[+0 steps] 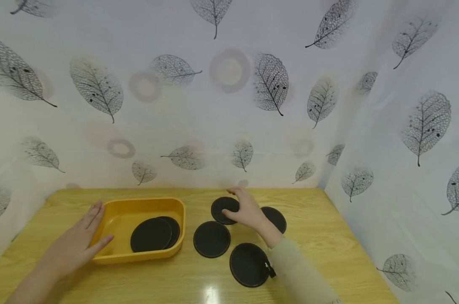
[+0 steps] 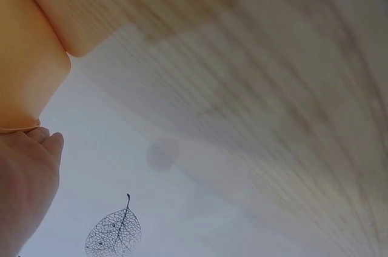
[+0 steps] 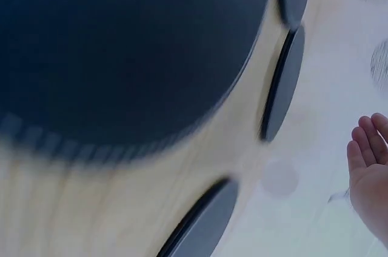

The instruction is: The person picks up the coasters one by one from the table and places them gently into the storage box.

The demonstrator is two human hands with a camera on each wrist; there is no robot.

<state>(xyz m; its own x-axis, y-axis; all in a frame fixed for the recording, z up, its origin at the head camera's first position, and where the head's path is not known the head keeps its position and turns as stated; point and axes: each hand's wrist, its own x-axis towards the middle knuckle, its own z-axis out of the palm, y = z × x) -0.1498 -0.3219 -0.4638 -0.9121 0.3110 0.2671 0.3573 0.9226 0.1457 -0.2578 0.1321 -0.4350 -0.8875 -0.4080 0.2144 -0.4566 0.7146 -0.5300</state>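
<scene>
My left hand (image 1: 75, 242) rests at the left side of a yellow plastic tray (image 1: 138, 256), its fingers straight along the rim and its thumb over the near left corner. In the left wrist view the fingertips meet the tray wall (image 2: 30, 57). Inside the tray two black round coasters (image 1: 151, 234) overlap. My right hand (image 1: 248, 210) hovers over the far black coaster (image 1: 218, 207), thumb and fingers spread across it. The right wrist view has this hand (image 3: 371, 178) with fingers extended and nothing in its palm.
More black coasters lie flat on the wooden table (image 1: 309, 253): one nearer the tray (image 1: 212, 239), one by my right wrist (image 1: 275, 218), one at the front (image 1: 248, 265) partly behind a dark strap. A leaf-print curtain (image 1: 229, 118) borders the table's back and sides.
</scene>
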